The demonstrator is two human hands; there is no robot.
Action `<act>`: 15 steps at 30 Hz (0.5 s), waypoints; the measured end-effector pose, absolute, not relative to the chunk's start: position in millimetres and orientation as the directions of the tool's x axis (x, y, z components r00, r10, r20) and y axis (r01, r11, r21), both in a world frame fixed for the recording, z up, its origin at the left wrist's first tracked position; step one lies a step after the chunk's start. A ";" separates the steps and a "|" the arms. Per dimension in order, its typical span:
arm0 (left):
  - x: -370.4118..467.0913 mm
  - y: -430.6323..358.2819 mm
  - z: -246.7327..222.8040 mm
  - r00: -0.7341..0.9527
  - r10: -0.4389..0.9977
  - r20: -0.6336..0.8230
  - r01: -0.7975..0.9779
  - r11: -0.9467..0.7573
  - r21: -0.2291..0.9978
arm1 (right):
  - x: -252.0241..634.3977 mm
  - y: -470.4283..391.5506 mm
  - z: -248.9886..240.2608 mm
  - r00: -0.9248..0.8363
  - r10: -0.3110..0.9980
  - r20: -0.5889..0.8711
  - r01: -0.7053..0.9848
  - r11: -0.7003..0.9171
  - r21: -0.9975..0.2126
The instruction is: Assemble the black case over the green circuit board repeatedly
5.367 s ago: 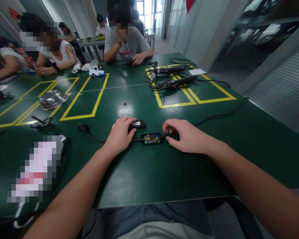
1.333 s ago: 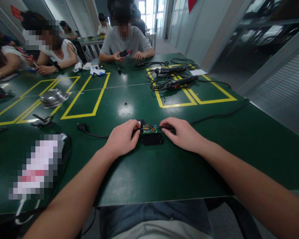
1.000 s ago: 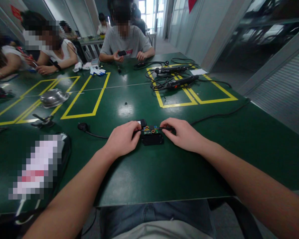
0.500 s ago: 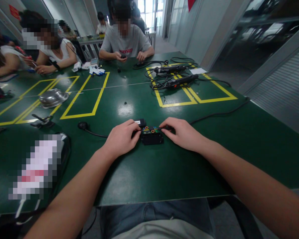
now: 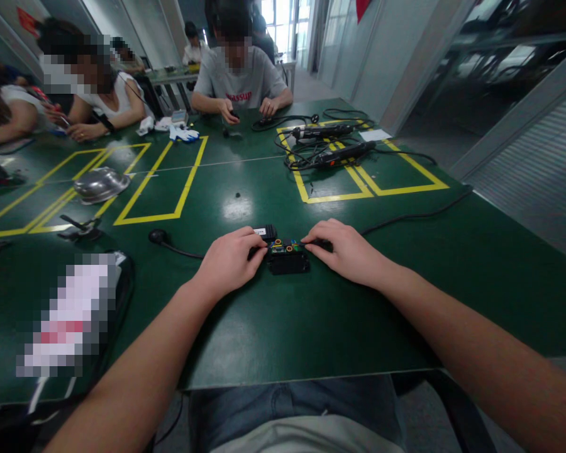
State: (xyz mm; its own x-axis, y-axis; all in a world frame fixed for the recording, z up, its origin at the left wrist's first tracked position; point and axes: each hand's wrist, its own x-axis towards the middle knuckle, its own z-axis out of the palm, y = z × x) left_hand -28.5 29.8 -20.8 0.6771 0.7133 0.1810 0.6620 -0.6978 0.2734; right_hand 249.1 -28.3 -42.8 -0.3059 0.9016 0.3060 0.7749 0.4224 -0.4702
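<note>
A small green circuit board [image 5: 284, 246] with copper coils lies between my two hands. My left hand [image 5: 231, 261] is closed at the board's left end, pinching the black cable [image 5: 183, 253] that runs out to a round plug [image 5: 157, 236]. At the right end my right hand [image 5: 342, 251] pinches another black cable [image 5: 405, 217], which trails off to the right. Just in front of the board lies an open black plastic case half [image 5: 288, 264]. Behind it, a black ribbed cover with a white label [image 5: 266, 232] is partly hidden by my left hand.
Two black electric screwdrivers [image 5: 344, 153] with tangled cords lie at the back right. A metal bowl [image 5: 101, 185] and a black clip-like object [image 5: 81, 228] are to the left, above a blurred-out pink item [image 5: 70, 314]. Across the table [image 5: 311, 340] a person [image 5: 238, 78] handles small black parts.
My hands stay almost still at the two ends of the board. The person opposite has tilted the hand with the dark part.
</note>
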 end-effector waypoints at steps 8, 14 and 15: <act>-22.3 24.4 -20.7 0.585 0.781 0.219 0.718 -0.625 0.307 | 243.0 -29.9 -43.2 -0.265 0.916 0.301 0.787 0.386 -0.482; -27.8 24.5 -15.7 0.570 0.754 0.325 0.627 -0.655 0.422 | 243.2 -36.0 -28.5 -0.236 0.897 0.374 0.720 0.420 -0.553; -28.8 24.0 -14.2 0.593 0.738 0.321 0.597 -0.671 0.439 | 244.0 -37.4 -25.4 -0.245 0.898 0.365 0.705 0.424 -0.568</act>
